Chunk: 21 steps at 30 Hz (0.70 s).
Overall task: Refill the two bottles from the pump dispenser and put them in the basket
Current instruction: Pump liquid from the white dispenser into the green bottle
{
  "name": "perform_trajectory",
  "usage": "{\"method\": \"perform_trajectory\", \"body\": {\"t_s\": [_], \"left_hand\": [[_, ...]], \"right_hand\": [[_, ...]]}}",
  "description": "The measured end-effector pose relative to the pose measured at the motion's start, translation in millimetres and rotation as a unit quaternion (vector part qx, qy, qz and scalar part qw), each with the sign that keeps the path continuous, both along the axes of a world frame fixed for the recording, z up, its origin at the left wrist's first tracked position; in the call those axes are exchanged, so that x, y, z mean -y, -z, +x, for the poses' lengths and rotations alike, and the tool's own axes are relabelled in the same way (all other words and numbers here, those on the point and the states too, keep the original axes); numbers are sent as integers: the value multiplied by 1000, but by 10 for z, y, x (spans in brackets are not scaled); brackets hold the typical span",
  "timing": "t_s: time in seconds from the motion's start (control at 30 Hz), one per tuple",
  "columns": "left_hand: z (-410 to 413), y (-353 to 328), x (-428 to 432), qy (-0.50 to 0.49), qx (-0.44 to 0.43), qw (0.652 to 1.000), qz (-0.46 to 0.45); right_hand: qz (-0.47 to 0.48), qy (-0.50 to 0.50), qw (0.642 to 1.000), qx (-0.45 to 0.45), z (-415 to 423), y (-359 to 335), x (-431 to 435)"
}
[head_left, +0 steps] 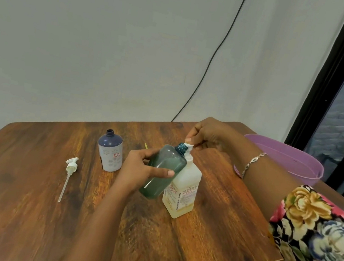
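Green bottle (163, 173) tilted, held by left grip (139, 168) | right grip (208, 132) curled on dispenser (182, 190) pump (mouth at nozzle)

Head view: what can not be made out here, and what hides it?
Head view only:
- Pump head of the white plastic pump dispenser: mostly covered by the right hand's grip.
- Fill level in the translucent teal plastic bottle: left hand covers its middle.
- Inside of the purple plastic basket: hidden by its wall and the right forearm.
- Label text on the dark blue plastic bottle: too small.
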<state>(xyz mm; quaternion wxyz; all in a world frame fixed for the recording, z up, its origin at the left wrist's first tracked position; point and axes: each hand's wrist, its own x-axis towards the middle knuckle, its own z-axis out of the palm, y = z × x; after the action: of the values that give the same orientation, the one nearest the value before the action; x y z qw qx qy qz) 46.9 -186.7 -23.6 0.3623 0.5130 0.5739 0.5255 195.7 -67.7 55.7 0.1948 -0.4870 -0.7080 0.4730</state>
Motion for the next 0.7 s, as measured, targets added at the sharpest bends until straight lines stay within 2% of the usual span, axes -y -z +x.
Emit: {"method": "perform_trajectory", "body": {"t_s": [0.13,0.3,0.53,0.7], "left_hand": [[-24,-4,-15,0,-8,1000,3],[-26,45,-9,4,2,1000,-6],[13,-3,17,2,13,1000,0],[-6,8,-4,-4,-6,1000,-5]], "right_hand": [[11,-13,1000,23,-33,-13,8],[69,-14,995,71,-67,96,45],[26,-1,1000,1,13,15,45],[65,-17,996,61,-43,60,56]]}}
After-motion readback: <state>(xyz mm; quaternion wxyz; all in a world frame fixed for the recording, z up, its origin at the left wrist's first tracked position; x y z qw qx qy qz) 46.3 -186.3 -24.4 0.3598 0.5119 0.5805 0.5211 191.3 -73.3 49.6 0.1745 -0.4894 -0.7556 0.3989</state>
